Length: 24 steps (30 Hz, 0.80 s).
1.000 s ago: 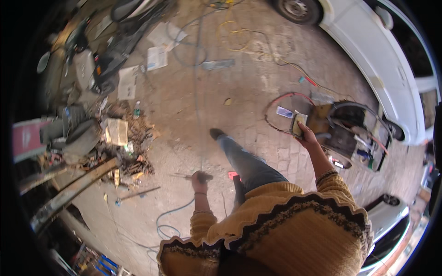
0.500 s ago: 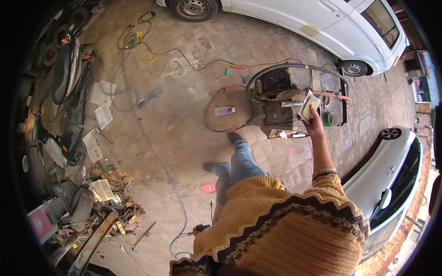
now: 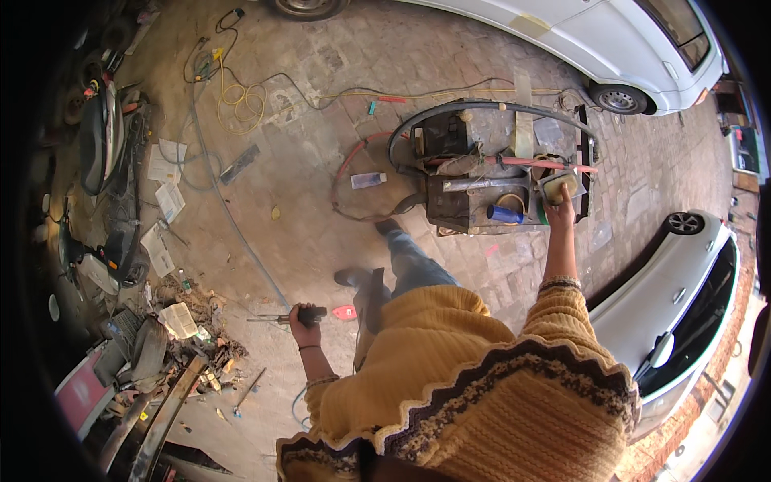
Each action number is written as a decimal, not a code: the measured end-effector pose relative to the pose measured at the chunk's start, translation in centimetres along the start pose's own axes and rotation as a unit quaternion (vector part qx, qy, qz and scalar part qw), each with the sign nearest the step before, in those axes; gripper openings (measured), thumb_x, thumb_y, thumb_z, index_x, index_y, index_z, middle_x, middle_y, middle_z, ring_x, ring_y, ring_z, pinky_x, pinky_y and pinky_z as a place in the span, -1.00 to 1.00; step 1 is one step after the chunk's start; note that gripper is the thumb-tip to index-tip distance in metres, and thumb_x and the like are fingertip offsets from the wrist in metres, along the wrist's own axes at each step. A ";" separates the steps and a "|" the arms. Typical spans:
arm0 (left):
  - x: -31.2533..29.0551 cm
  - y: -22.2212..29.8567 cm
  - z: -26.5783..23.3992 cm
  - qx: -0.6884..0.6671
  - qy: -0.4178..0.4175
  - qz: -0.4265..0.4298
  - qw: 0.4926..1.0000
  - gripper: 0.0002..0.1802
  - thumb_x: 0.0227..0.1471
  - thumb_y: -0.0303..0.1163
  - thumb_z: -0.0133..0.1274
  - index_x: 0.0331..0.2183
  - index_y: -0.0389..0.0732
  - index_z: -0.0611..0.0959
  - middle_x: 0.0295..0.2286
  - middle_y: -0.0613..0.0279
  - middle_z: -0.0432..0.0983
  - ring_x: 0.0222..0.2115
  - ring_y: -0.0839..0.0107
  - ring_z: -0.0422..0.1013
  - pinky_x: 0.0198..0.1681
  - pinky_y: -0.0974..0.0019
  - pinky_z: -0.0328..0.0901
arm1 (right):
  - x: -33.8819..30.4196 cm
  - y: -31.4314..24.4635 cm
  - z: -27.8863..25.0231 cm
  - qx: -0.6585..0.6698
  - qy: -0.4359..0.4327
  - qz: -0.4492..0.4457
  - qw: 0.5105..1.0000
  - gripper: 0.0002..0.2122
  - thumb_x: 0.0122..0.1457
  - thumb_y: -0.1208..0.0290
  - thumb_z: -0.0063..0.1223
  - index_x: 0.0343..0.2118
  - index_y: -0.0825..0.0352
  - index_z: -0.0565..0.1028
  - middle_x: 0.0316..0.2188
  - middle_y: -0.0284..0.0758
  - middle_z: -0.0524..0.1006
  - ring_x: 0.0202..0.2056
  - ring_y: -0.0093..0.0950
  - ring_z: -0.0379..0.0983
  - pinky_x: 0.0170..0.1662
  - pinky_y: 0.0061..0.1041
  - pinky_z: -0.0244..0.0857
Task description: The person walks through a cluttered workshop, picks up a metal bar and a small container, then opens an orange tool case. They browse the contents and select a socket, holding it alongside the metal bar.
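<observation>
My left hand (image 3: 303,331) is wrapped around a dark handheld tool (image 3: 319,312) with thin metal parts sticking out to the left; its exact kind is unclear. A grey hose (image 3: 255,255) runs across the ground up to it. My right hand (image 3: 564,210) grips a yellowish rectangular block (image 3: 554,188) with a pale, clear-looking edge. That hand is over the right end of a dark metal trolley (image 3: 458,210); whether the block touches the trolley top I cannot tell. Close by on the trolley are a blue cylinder (image 3: 506,214), a tape roll (image 3: 510,202) and a metal tool (image 3: 482,184).
A thick black hose (image 3: 418,120) arches over the trolley. White cars stand at the back (image 3: 554,48) and the right (image 3: 666,313). Yellow cable (image 3: 241,112) lies on the paving. Scrap (image 3: 193,345), papers (image 3: 170,201) and a motorbike (image 3: 100,145) line the left.
My right hand has moved with the block lower over the trolley's right end. My left hand has come up and forward into fuller view with the dark tool. The view has shifted slightly.
</observation>
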<state>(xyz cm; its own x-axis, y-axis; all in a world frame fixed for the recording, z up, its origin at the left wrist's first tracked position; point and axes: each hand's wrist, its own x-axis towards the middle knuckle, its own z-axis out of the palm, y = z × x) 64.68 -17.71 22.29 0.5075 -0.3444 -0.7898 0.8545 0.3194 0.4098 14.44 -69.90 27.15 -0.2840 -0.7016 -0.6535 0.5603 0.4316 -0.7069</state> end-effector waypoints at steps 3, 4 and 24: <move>0.2 -1.0 4.1 0.049 -0.036 -0.022 0.998 -0.91 0.02 -0.41 -0.04 -0.46 -0.22 0.44 -0.52 0.25 0.39 -0.40 0.34 0.34 -0.09 0.22 0.27 | -0.4 0.0 -0.3 -0.049 0.034 -0.012 0.998 -0.61 0.09 0.27 0.13 0.00 0.18 0.37 -0.02 -0.36 0.40 0.00 -0.34 0.31 0.03 -0.12 0.19; 0.1 -1.5 4.6 0.056 -0.031 -0.037 0.997 -0.91 0.02 -0.42 -0.04 -0.46 -0.23 0.45 -0.52 0.24 0.39 -0.41 0.33 0.33 -0.11 0.22 0.28 | -0.8 -0.2 -0.4 -0.033 0.016 -0.015 0.999 -0.61 0.08 0.32 0.15 -0.02 0.22 0.38 -0.03 -0.34 0.41 -0.04 -0.33 0.35 -0.01 -0.11 0.24; -4.0 -3.1 -2.2 0.032 0.093 -0.061 0.993 -0.92 -0.01 -0.44 -0.04 -0.47 -0.24 0.48 -0.56 0.22 0.41 -0.48 0.30 0.36 -0.18 0.19 0.32 | 6.9 -1.3 14.9 -0.558 -0.075 -0.043 0.825 -0.66 0.09 0.29 0.14 -0.22 0.51 0.49 -0.31 -0.22 0.54 -0.34 -0.39 0.51 -0.26 -0.49 0.40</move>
<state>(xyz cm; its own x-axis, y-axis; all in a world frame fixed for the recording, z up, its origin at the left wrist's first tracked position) 59.71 -15.34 23.17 0.3748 -0.2064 -0.9039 0.9169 0.2265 0.3285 23.37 -83.78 27.64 -0.1395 -0.7828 -0.6064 -0.5465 0.5715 -0.6121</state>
